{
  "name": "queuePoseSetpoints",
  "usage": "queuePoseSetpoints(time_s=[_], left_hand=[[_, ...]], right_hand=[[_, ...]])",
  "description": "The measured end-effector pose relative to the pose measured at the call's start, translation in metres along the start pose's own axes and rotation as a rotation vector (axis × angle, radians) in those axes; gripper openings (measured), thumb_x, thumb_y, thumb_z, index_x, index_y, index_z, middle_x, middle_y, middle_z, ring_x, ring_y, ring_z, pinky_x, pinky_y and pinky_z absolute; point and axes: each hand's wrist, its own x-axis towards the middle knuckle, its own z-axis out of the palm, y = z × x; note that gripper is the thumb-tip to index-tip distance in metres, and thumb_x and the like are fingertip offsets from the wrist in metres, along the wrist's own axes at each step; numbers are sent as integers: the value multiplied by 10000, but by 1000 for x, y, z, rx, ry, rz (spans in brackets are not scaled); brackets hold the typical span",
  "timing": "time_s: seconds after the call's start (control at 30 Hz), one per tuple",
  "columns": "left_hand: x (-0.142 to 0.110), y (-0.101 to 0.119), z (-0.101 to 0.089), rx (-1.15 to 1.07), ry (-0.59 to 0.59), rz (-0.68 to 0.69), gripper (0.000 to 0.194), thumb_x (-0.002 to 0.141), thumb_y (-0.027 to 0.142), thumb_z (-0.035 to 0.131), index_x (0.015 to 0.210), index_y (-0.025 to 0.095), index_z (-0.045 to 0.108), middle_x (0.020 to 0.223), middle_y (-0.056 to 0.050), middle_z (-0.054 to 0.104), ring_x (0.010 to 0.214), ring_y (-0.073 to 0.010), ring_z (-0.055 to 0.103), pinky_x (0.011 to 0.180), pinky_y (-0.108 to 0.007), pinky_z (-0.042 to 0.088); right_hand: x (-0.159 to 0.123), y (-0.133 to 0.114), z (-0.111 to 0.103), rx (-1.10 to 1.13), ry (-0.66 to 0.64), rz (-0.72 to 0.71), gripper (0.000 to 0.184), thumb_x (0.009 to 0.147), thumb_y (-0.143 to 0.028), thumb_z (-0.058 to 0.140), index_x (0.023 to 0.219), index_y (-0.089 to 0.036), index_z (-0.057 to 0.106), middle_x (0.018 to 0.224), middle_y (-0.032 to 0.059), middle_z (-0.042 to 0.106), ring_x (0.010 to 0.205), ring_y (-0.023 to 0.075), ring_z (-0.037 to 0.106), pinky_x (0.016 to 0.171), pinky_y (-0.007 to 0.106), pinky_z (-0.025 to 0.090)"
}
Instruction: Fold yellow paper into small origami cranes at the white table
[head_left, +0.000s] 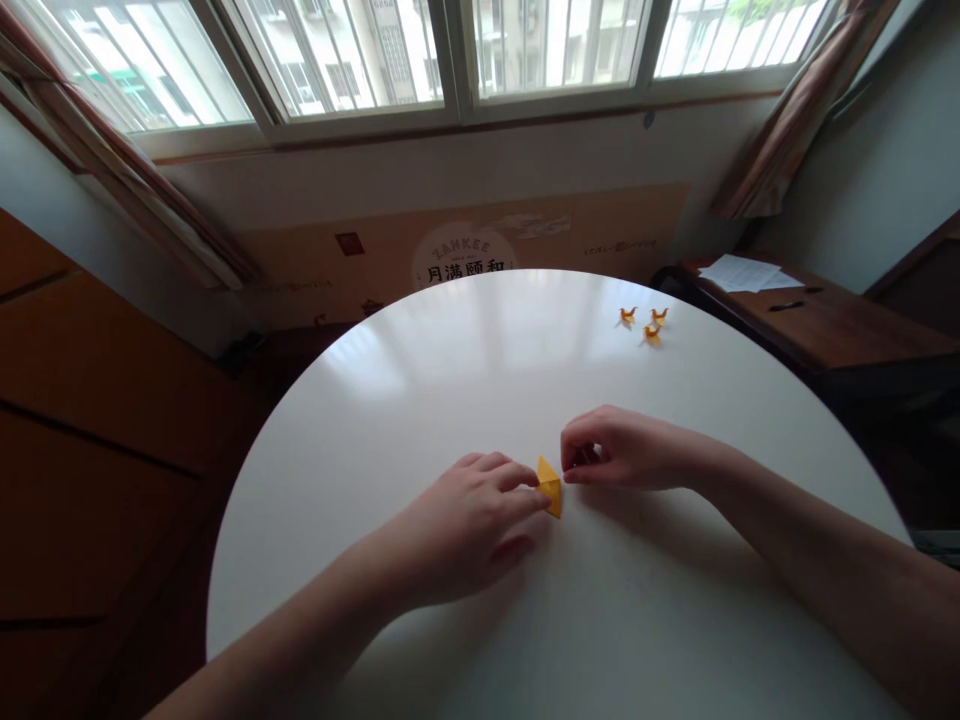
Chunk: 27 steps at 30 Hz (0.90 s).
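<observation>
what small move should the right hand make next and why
Probably ease the right hand slightly leftward to take the right edge of the yellow folded paper: its fingertips are right beside that edge with no clear grip on it, while the left hand has fingers at the paper's left side and could steady it.

Barred sliding window (452, 60): pale buildings (525, 45) beyond the glass
Curtains (793, 130): gathered at both ends
Cardboard sheet (300, 255): below the window, printed "ZANKEE"
Wooden desk (885, 330): on the right, bearing white papers (742, 272) and small dark objects (786, 306)
Wooden cabinet (97, 420): far left
</observation>
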Motion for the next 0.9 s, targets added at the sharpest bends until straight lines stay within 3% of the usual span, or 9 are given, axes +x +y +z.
queuePoseSetpoints(time_s=[0.1,0.3,0.53,0.7,0.9], left_hand=[[3,-11,0,7,73,11,233,910,209,581,1119,260,671,1150,-20,694,1071,-214,600,1005,-402,434],[6,-18,9,-18,186,86,311,928,154,530,1193,259,657,1233,-19,690,1161,-196,602,1034,-379,456],[11,-13,17,4,125,131,297,966,184,462,1171,260,663,1239,-39,681,1156,-199,596,1016,-365,465],[14,-12,19,84,156,67,266,955,207,477,1125,239,679,1128,-64,687,1007,-202,598,918,-350,487],[14,-16,26,137,221,-65,251,916,242,537,1098,223,708,960,-71,683,871,-201,593,839,-347,494]], right_hand=[[-2,-2,-2,-10,-57,-27,139,850,-285,656,804,-157,688,727,9,658,635,115,559,594,220,418],[-4,1,-2,-13,-79,1,185,833,-331,663,805,-155,709,664,-8,628,584,105,518,555,215,384],[1,20,0,166,68,110,263,801,-391,665,751,-132,669,598,-35,517,564,99,432,521,222,324],[5,29,2,395,190,179,308,756,-428,722,741,-134,631,636,-33,520,582,96,434,531,224,328],[1,29,2,478,226,239,364,800,-523,657,822,-169,574,509,-79,445,394,78,369,395,216,245]])
